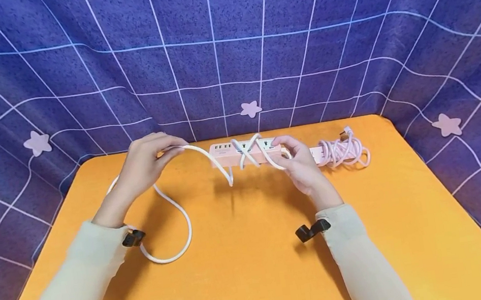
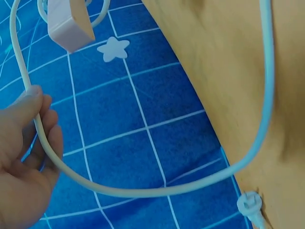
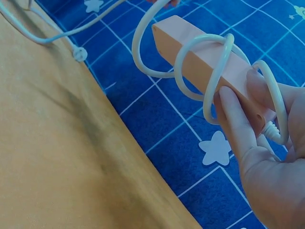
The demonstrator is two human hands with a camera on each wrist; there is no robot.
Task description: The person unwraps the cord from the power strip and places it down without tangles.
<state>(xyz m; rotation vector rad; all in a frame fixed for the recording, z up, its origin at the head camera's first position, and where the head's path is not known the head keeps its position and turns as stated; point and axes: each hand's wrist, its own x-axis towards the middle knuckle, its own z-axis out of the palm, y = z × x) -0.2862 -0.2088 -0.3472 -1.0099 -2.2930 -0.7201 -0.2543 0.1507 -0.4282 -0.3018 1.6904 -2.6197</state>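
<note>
Pink pwr strip [image 1: 233, 159] in R hand [image 1: 302, 168].

Soft shadows across bright orange table [image 1: 241, 283]

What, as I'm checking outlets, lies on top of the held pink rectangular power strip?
A round white cord crosses over the pink rectangular power strip; small dark USB ports and two whitish sockets show. Whatever lies directly beneath the cord and right hand cannot be seen.
</note>
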